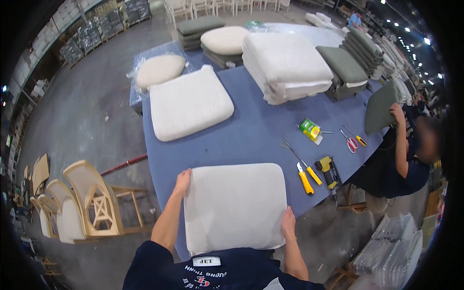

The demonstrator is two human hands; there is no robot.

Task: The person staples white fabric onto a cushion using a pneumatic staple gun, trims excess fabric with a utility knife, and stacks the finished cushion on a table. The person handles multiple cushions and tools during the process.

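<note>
A cream seat cushion point(236, 205) lies at the near edge of the blue-covered table point(256, 130), close against my body. My left hand point(183, 181) grips its far left corner, and my right hand point(288, 222) holds its right edge lower down; the fingertips of both are partly hidden by the cushion. Just right of it lie a yellow-handled utility knife point(305, 180), a yellow-handled screwdriver-like tool point(313, 175) and a yellow-and-black staple gun point(328, 172). Farther off are a green-and-yellow box point(310, 130), red-handled scissors point(351, 143) and another yellow-handled tool point(360, 139).
Another cream cushion point(191, 104) lies at the table's far left. Behind stand a stack of cream cushions point(287, 63) and green cushions point(343, 65). At right, a co-worker point(411, 154) holds a green cushion point(381, 107). Wooden chairs point(94, 198) stand on the floor at left.
</note>
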